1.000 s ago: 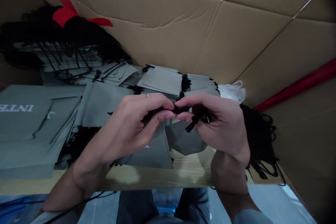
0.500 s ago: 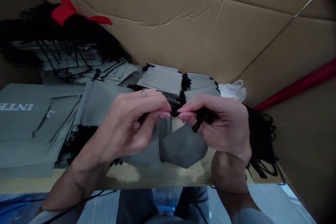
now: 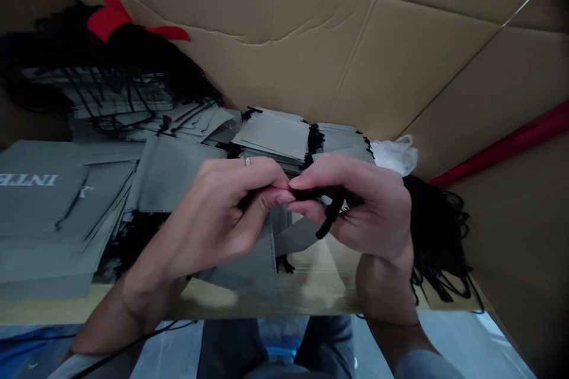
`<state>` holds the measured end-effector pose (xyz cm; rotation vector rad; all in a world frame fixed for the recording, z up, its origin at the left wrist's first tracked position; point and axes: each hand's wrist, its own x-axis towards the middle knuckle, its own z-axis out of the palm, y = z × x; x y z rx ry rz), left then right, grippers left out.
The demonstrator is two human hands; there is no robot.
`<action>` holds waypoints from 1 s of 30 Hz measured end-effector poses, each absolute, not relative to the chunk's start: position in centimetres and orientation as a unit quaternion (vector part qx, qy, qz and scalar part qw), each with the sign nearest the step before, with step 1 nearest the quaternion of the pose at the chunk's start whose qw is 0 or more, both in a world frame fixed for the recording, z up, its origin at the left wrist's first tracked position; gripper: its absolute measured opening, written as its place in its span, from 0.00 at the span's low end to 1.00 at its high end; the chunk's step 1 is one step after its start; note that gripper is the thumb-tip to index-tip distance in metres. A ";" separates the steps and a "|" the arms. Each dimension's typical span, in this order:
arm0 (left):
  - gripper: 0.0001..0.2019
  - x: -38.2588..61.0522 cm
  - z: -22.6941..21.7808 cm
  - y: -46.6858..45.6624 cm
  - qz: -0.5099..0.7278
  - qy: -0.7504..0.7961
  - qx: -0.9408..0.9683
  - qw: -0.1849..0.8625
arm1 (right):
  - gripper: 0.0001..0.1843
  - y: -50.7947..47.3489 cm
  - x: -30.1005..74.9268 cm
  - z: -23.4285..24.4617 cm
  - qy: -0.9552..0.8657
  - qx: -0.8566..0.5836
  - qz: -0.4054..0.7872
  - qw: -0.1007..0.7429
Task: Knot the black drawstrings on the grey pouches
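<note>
Both my hands are raised close together over the wooden board. My left hand (image 3: pixel 213 213), with a ring on one finger, pinches a black drawstring cord (image 3: pixel 331 213) between thumb and fingertips. My right hand (image 3: pixel 364 204) pinches the same cord from the other side, and a short loop of it dangles below. A grey non-woven drawstring pouch (image 3: pixel 244 269) hangs under my hands, its top hidden by my fingers. Stacks of similar pouches (image 3: pixel 271 137) lie just beyond my fingertips.
A large grey printed pouch pile (image 3: pixel 44 207) lies at left. Tangled black cords (image 3: pixel 438 231) lie at right, beside a white plastic bag (image 3: pixel 395 156). Cardboard walls (image 3: pixel 267 29) rise behind, with red strips (image 3: pixel 502 145) at right. My legs (image 3: pixel 275 346) show below the board (image 3: pixel 311 284).
My hands have drawn closer together and my fingers have shifted on the cord. The pouch has swung, and its lower part now hangs further left.
</note>
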<state>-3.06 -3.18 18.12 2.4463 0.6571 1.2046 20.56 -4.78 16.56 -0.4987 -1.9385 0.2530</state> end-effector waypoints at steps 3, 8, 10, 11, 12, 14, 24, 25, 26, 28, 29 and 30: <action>0.11 -3.0 18.1 -3.2 0.415 0.229 0.866 0.158 | 0.13 -4.5 20.2 16.2 -0.811 -0.197 0.094 0.543; 0.10 -3.0 18.0 -3.1 0.426 0.208 0.865 0.166 | 0.11 -4.3 20.2 16.1 -0.807 -0.193 0.114 0.546; 0.11 -3.0 17.9 -3.0 0.433 0.198 0.862 0.175 | 0.12 -4.4 20.1 16.0 -0.799 -0.199 0.139 0.551; 0.11 -3.1 17.9 -3.0 0.437 0.193 0.859 0.184 | 0.12 -4.4 20.0 15.9 -0.792 -0.205 0.153 0.555; 0.11 -3.1 17.9 -3.0 0.440 0.189 0.855 0.198 | 0.11 -4.4 19.9 15.8 -0.785 -0.209 0.165 0.560; 0.11 -3.2 17.8 -3.1 0.454 0.179 0.841 0.233 | 0.08 -4.5 19.7 15.6 -0.772 -0.212 0.180 0.572; 0.12 -2.6 18.2 -3.3 0.459 0.204 0.824 0.261 | 0.16 -5.2 20.6 16.7 -0.775 -0.233 0.205 0.550; 0.12 -2.7 18.2 -3.3 0.459 0.210 0.824 0.257 | 0.20 -5.2 20.9 16.8 -0.778 -0.238 0.204 0.544; 0.12 -2.7 18.3 -3.2 0.459 0.219 0.823 0.252 | 0.22 -5.2 21.1 16.8 -0.781 -0.240 0.198 0.541; 0.12 -2.9 18.3 -3.2 0.454 0.242 0.823 0.242 | 0.23 -5.2 21.6 16.8 -0.789 -0.238 0.176 0.539; 0.12 -3.0 18.3 -3.2 0.449 0.248 0.825 0.237 | 0.23 -5.2 21.7 16.8 -0.792 -0.238 0.161 0.539; 0.12 -3.1 18.3 -3.2 0.444 0.251 0.828 0.232 | 0.22 -5.2 21.8 16.8 -0.794 -0.238 0.148 0.540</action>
